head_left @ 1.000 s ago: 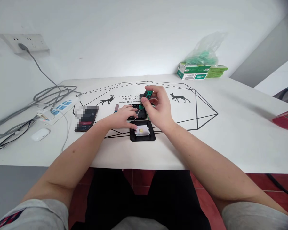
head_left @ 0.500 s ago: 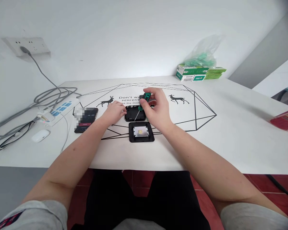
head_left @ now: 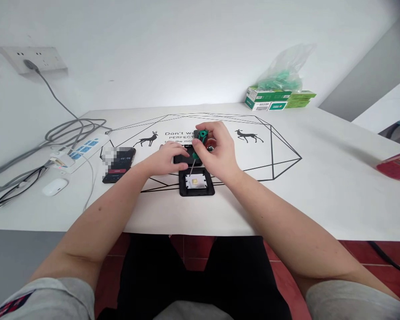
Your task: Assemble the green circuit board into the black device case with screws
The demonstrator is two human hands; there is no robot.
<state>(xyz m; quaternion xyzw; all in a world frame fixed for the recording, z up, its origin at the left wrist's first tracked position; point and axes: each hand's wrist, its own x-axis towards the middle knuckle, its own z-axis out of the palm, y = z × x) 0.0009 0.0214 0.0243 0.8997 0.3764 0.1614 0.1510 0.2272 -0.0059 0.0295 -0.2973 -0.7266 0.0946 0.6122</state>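
Observation:
A green and black screwdriver (head_left: 201, 135) is gripped in my right hand (head_left: 217, 149). Its thin shaft slants down, with the tip over the upper left of a silver plate (head_left: 200, 181) bearing a small gold square. That plate sits in a square black frame (head_left: 196, 192) lying on the table. Just behind the frame is a black plastic housing (head_left: 180, 158), partly covered by my hands. My left hand (head_left: 166, 158) has its fingers apart, thumb and fingertips over the left of the housing; whether they touch it I cannot tell. A small shiny part (head_left: 210, 148) shows behind my right fingers.
A phone (head_left: 123, 164) lies left of my left hand. Further left are a white power strip (head_left: 86, 151), coiled grey cable, glasses (head_left: 18, 189) and a white earphone case (head_left: 55, 187). Green and white boxes (head_left: 270, 98) with a plastic bag stand at the back; a red package (head_left: 398, 165) is far right.
The screwdriver tip has moved from the black housing toward me, over the silver plate. My left hand has shifted slightly right and its fingers have spread over the housing.

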